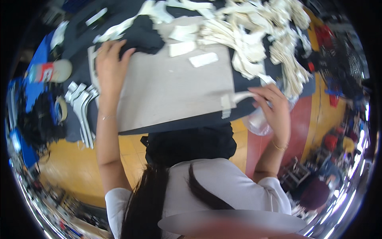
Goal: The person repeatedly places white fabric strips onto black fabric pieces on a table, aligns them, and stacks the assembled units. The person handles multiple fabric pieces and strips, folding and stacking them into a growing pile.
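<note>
A grey board lies on the dark tabletop in front of me. My right hand, at the board's right corner, pinches the end of a narrow white strip. The strip's other end meets a pale taped patch on that corner. My left hand rests over the board's far left corner, thumb and fingers apart. Beside those fingers is a bunched black cloth; whether they touch it I cannot tell. Several white fabric pieces lie flat on the board near its far side.
Cream fabric strips are heaped at the far right. Silver metal tools lie left of my left forearm, near a tape roll and a red-labelled bottle. A clear plastic bag hangs by the right edge. A black fan stands beyond.
</note>
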`<state>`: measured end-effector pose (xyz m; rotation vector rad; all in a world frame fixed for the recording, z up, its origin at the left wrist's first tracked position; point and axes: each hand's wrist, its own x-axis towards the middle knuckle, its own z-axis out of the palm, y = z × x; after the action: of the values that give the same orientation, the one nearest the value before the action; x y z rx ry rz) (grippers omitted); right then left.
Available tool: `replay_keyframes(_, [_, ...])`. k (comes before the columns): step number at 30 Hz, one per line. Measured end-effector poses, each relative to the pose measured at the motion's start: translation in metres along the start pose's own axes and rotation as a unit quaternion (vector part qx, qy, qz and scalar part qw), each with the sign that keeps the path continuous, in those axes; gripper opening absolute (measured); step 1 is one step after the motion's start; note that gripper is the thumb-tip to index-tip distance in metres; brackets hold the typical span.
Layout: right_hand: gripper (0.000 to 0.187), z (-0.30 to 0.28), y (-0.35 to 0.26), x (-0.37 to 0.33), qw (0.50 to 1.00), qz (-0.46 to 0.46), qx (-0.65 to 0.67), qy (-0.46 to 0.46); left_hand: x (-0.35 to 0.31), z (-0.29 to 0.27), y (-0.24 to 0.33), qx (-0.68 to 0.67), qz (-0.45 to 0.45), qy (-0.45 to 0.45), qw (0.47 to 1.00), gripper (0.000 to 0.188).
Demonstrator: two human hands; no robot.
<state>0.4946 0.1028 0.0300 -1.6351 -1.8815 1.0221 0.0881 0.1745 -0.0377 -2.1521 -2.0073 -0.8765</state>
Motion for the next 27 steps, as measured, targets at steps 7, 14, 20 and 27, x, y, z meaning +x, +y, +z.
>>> replay_keyframes(7, [0.031,0.043,0.005,0.024,0.934,-0.256,-0.138,0.207,-0.014,-0.002,0.008,0.084,-0.010,0.040,0.996,0.026])
replay_keyframes(14, [0.029,0.046,0.002,0.025,0.936,-0.266,-0.094,0.210,-0.016,-0.011,0.024,0.060,0.015,0.073,0.995,0.031])
replay_keyframes(20, [0.024,0.045,-0.001,0.015,0.971,-0.136,0.140,0.136,-0.048,-0.052,0.078,-0.098,-0.038,-0.014,0.994,0.039])
replay_keyframes(27, [0.016,0.066,-0.019,0.010,0.980,-0.108,0.167,0.028,-0.084,-0.024,0.119,-0.248,-0.005,-0.140,0.959,0.050])
